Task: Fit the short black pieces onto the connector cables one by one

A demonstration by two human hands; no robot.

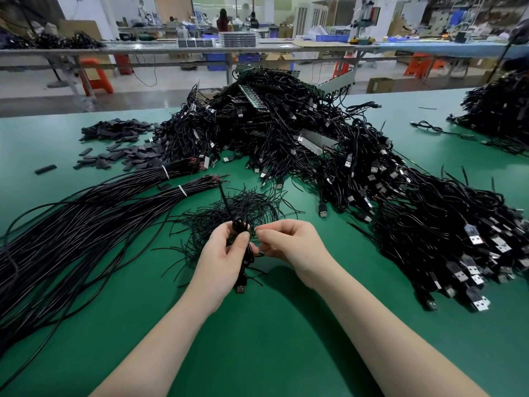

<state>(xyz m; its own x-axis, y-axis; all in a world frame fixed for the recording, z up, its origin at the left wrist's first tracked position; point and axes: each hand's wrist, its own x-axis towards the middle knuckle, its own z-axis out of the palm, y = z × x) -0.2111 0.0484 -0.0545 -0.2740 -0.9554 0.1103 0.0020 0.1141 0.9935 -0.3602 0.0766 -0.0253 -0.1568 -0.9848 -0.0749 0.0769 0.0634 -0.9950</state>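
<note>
My left hand grips a coiled black connector cable above the green table; its USB plug hangs below the hand and one cable end sticks up past the fingers. My right hand is beside it, fingertips pinched together at the cable's top; what it pinches is too small to make out. Short black pieces lie heaped at the far left. Just behind my hands is a tangle of thin black ties.
A big pile of USB cables fills the middle and right of the green table. Long black wire bundles with white ties stretch along the left. Another cable heap sits far right. Benches and people are behind.
</note>
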